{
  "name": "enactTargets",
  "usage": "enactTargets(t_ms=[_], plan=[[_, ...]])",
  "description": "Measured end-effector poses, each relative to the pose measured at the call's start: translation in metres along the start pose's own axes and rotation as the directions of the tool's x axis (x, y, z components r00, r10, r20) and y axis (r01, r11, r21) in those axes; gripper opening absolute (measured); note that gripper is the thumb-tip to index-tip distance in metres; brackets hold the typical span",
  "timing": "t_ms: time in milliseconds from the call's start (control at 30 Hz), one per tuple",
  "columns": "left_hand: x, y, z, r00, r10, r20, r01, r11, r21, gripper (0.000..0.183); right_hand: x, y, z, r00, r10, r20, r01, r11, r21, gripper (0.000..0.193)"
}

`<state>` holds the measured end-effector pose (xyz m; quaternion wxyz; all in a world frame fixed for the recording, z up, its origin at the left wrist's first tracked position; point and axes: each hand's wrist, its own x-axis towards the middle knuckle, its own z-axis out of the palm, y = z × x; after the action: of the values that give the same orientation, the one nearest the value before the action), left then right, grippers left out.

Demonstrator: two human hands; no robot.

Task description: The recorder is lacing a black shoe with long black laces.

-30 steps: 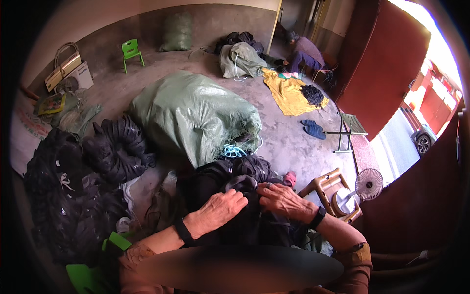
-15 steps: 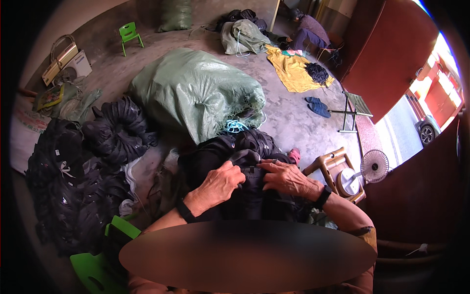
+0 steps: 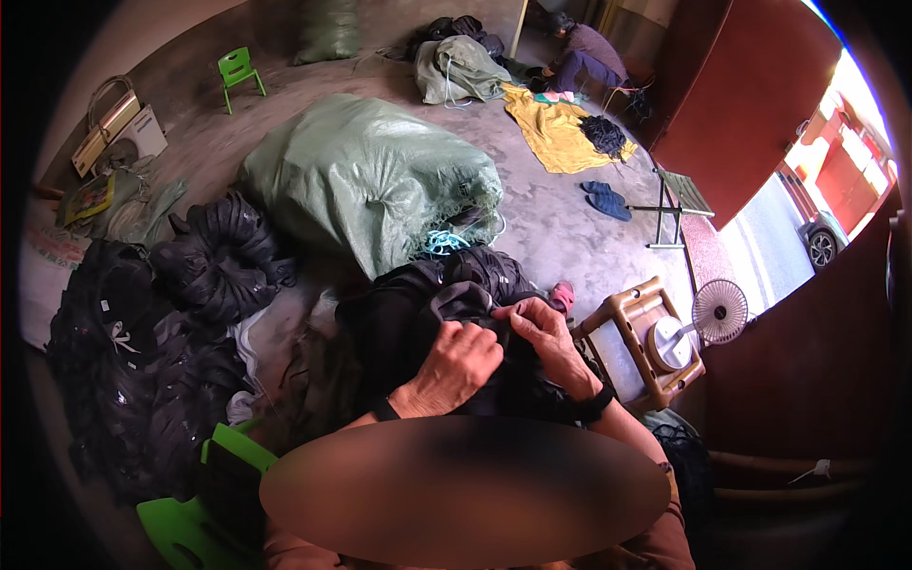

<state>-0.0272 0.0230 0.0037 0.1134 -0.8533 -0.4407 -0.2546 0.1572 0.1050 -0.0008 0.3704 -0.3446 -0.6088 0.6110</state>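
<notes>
A black fabric piece with a greyish curved edge (image 3: 458, 298) lies bunched over my lap; I cannot make out its kind. Curled fingers of my left hand (image 3: 451, 369) grip its near side. Just to the right, my right hand (image 3: 543, 334) pinches its edge between thumb and forefinger. The fingertips of the two hands are close together but apart. More black fabric (image 3: 489, 271) is heaped directly beyond them, against a big pale green woven sack (image 3: 351, 171) with light blue cord (image 3: 446, 243) at its mouth. My palms hide part of the cloth.
Tied black fabric bundles (image 3: 142, 380) pile up at left, beside a green plastic chair (image 3: 185, 527). On the right stand a bamboo-framed stool (image 3: 622, 337) bearing a small fan (image 3: 719, 312), and a folding stool (image 3: 682, 195). Another person (image 3: 591, 59) crouches at the back near a yellow cloth (image 3: 546, 133).
My left hand has moved right and slightly down, its knuckles turned up. My right hand has gone from lying across the fabric to an upright pinch. The view has shifted slightly.
</notes>
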Motion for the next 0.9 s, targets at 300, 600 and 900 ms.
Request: enactTargets(t_ms=[300, 600, 900], plan=[[0.005, 0.016, 0.025, 0.952, -0.235, -0.195, 0.180, 0.948, -0.261, 0.026, 0.020, -0.040, -0.007, 0.954, -0.298, -0.042, 0.286, 0.940, -0.186, 0.009], [0.003, 0.016, 0.019, 0.983, -0.121, -0.136, 0.116, 0.992, -0.042, 0.062, -0.022, -0.311, -0.182, 0.445, -0.863, -0.240, -0.022, 0.258, -0.966, 0.028], [-0.029, -0.030, -0.023, 0.996, -0.078, -0.041, 0.068, 0.978, -0.199, 0.036, -0.074, -0.066, -0.301, 0.775, -0.218, -0.593, 0.391, 0.902, 0.180, 0.019]])
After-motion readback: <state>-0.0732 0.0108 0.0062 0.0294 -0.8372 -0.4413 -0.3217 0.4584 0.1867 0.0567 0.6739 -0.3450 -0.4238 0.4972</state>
